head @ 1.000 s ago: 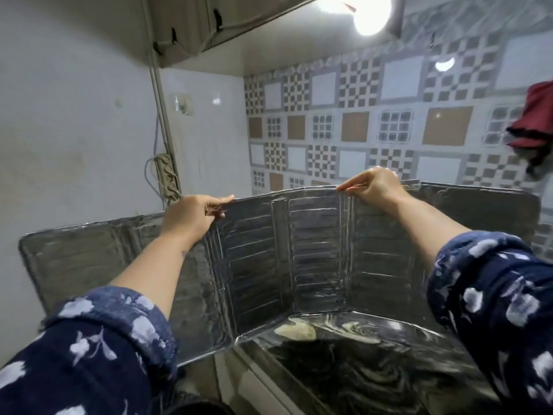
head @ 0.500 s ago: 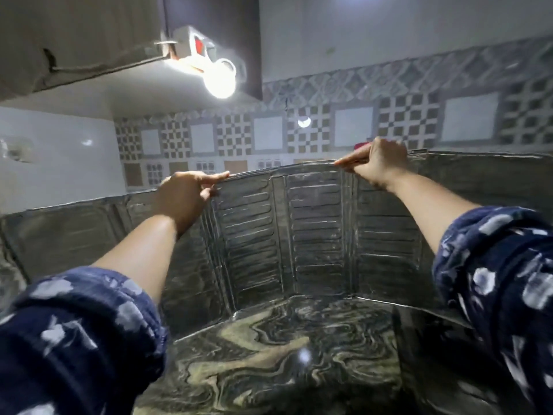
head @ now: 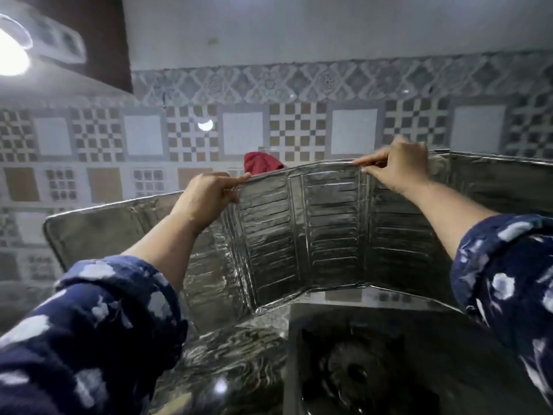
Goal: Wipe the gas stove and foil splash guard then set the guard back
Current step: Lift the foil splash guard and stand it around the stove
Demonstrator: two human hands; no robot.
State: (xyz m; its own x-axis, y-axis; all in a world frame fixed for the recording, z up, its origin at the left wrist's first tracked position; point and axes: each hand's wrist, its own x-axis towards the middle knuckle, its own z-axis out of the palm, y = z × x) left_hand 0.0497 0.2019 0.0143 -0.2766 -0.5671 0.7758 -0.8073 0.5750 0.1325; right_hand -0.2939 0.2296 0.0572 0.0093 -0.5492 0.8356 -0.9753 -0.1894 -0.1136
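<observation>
The silver foil splash guard (head: 302, 232) stands folded in panels on the dark marbled counter (head: 239, 360), behind and around the gas stove (head: 374, 354). My left hand (head: 206, 196) pinches the guard's top edge left of the middle panel. My right hand (head: 398, 169) grips the top edge to the right of that panel. The stove's steel top and a black burner grate show at the lower right, partly cut off by the frame. No cloth is in either hand.
A patterned tiled wall (head: 296, 130) rises behind the guard. A red cloth (head: 260, 163) peeks over the guard's top edge. A bright lamp (head: 12, 55) hangs under a cabinet at the upper left.
The view and the guard have shifted to the right along the counter. The stove has come into view in front of the guard. Both hands keep their grip on the top edge.
</observation>
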